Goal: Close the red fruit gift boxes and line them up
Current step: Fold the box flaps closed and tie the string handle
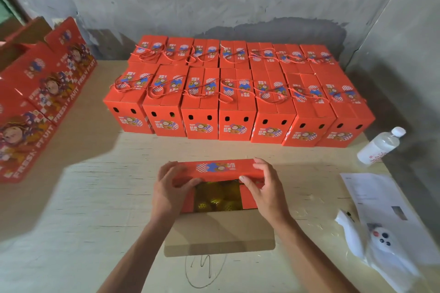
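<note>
An open red fruit gift box (247, 198) stands at the table's middle front, with yellow fruit in foam nets (217, 197) visible inside. Its far red lid flap (217, 169) is folded partly over the opening. My left hand (170, 188) grips that flap's left end, thumb under its edge. My right hand (264, 185) grips its right end the same way. The near flap (219, 233) lies flat toward me, brown side up. Two rows of closed red boxes (235, 112) with rope handles stand lined up at the back of the table.
Several open red boxes (35, 102) stand at the left edge. A clear water bottle (378, 146) lies at the right, with a sheet of paper (376, 200) and a white plastic bag (371, 245) near the front right. Grey walls close the back and right.
</note>
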`<state>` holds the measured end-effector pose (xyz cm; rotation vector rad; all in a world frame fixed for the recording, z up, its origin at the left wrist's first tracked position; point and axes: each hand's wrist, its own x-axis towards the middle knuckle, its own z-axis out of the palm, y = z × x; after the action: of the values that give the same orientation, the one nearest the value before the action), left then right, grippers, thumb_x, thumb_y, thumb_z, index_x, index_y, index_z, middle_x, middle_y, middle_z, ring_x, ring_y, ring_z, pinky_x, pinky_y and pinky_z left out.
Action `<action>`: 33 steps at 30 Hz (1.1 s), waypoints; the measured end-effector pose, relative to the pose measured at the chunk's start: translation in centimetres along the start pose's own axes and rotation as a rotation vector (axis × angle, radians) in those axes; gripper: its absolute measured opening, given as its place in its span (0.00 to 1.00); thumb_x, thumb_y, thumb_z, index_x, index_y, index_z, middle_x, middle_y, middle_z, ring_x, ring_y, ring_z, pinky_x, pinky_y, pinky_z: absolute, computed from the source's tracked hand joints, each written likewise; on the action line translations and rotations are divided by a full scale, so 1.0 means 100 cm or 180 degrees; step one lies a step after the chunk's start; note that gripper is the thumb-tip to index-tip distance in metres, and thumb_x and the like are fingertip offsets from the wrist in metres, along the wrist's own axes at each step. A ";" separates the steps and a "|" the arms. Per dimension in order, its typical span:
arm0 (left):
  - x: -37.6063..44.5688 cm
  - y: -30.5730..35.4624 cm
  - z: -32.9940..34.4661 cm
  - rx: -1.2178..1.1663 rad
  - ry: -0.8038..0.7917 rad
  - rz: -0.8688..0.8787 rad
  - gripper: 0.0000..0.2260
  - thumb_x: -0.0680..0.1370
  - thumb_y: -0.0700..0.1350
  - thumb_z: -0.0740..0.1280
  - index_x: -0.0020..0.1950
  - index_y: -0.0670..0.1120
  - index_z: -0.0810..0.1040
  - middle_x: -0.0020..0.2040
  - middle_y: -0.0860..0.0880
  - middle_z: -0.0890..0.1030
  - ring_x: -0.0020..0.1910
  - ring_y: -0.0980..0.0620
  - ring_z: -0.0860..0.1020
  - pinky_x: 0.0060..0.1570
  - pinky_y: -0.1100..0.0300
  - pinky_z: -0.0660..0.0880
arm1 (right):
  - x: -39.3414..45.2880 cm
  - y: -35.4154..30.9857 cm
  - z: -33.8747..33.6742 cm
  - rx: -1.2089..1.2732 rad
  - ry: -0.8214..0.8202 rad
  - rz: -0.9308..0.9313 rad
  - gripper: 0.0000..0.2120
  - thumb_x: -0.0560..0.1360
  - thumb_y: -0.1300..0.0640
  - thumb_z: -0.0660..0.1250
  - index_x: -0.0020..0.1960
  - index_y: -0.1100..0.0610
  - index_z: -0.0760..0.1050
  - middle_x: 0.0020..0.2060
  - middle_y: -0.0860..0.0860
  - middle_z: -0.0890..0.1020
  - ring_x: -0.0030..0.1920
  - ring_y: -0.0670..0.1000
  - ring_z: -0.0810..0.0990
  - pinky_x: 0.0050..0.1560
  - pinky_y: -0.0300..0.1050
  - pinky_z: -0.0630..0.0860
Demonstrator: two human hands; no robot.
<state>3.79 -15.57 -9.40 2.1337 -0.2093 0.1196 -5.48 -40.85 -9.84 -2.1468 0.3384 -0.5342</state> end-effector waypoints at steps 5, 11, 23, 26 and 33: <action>-0.009 -0.007 0.002 0.0657 -0.0328 0.0574 0.20 0.77 0.41 0.75 0.69 0.44 0.80 0.72 0.46 0.75 0.77 0.42 0.66 0.74 0.45 0.67 | -0.006 0.000 0.001 -0.0178 -0.0023 0.0033 0.34 0.74 0.47 0.75 0.76 0.55 0.69 0.61 0.51 0.81 0.56 0.48 0.82 0.53 0.44 0.84; -0.025 -0.013 -0.003 0.0482 -0.0205 0.0380 0.18 0.83 0.36 0.66 0.72 0.46 0.79 0.75 0.50 0.73 0.80 0.46 0.61 0.74 0.45 0.66 | -0.010 -0.004 0.002 -0.0440 0.0135 -0.0158 0.32 0.73 0.51 0.78 0.72 0.60 0.74 0.59 0.55 0.85 0.55 0.50 0.85 0.51 0.46 0.85; -0.027 -0.018 -0.010 0.0659 0.0394 0.0370 0.08 0.75 0.39 0.77 0.53 0.48 0.88 0.62 0.55 0.83 0.55 0.53 0.83 0.51 0.60 0.78 | -0.016 -0.003 0.002 -0.0704 0.0254 -0.0337 0.32 0.71 0.53 0.80 0.71 0.63 0.76 0.57 0.56 0.86 0.54 0.52 0.86 0.48 0.51 0.86; -0.028 -0.023 -0.009 0.0877 0.0390 0.0547 0.10 0.75 0.40 0.77 0.55 0.49 0.87 0.62 0.53 0.84 0.61 0.49 0.81 0.51 0.56 0.78 | -0.018 -0.001 0.006 -0.0797 0.0391 -0.0337 0.30 0.71 0.52 0.81 0.70 0.61 0.77 0.55 0.54 0.87 0.52 0.51 0.87 0.48 0.49 0.86; -0.031 -0.031 -0.003 0.1263 0.0562 0.0775 0.06 0.76 0.47 0.76 0.52 0.55 0.87 0.74 0.46 0.74 0.78 0.38 0.65 0.70 0.38 0.67 | -0.020 0.004 0.008 -0.0701 0.0329 -0.0072 0.29 0.76 0.47 0.76 0.71 0.58 0.72 0.71 0.51 0.77 0.62 0.51 0.82 0.49 0.48 0.85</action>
<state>1.33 -13.32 -12.31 2.4661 -0.3651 0.5278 -6.81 -39.69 -11.14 -2.3420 0.4484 -0.6481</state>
